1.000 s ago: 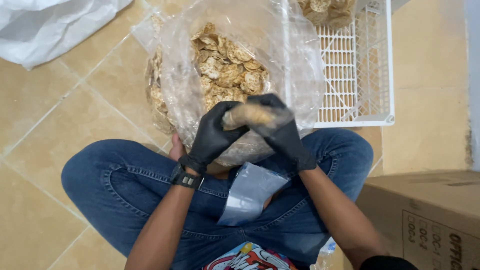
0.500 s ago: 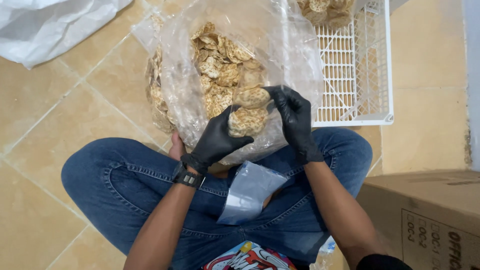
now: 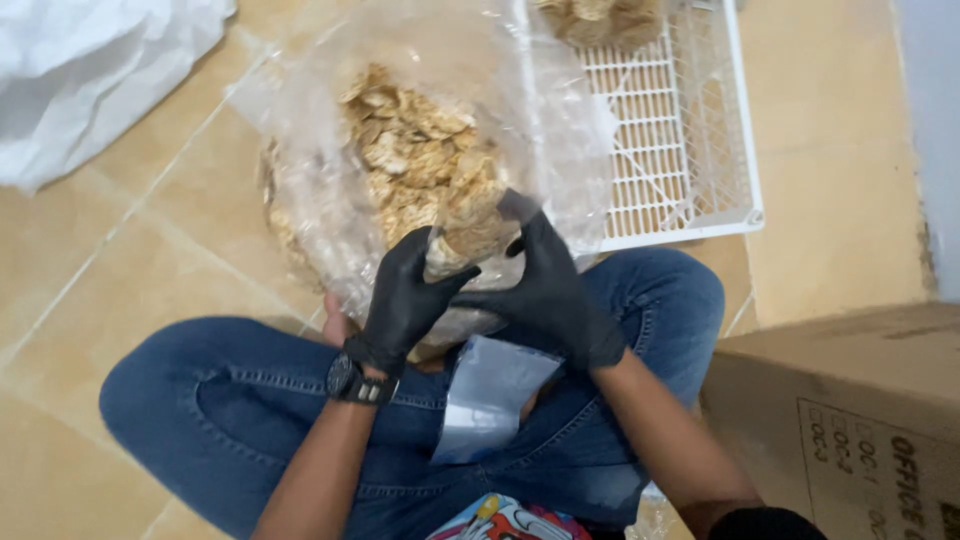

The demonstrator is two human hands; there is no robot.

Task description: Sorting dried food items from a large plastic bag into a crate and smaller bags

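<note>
Black nitrile-type gloves on both hands. Head view only: left hand [image 3: 405, 300] and right hand [image 3: 545, 290] are closed together around a stack of round crackers [image 3: 468, 235], fingers curled on either side, thumbs toward the body. The stack is blurred, so an exact count can't be told. It sits at the mouth of a big clear plastic bag [image 3: 330, 180] full of the same tan, perforated crackers [image 3: 410, 150], just above the person's crossed legs.

Wristwatch [image 3: 358, 380], dark, on the left wrist. A small grey-silver pouch [image 3: 490, 395] lies in the lap on blue jeans [image 3: 230, 400], just below both hands, not touched by either.

Person sits cross-legged on a beige tile floor [image 3: 120, 260]. White plastic lattice crate [image 3: 690, 130] stands just behind the bag on the right, more crackers in another clear bag [image 3: 600, 18] at its top edge. White sack or sheet [image 3: 90, 70] crumpled at upper left, well apart from the hands. Brown cardboard box [image 3: 860, 410] at lower right, beside the right knee. Colourful printed packet [image 3: 510, 520] at the bottom edge, partly cut off.
</note>
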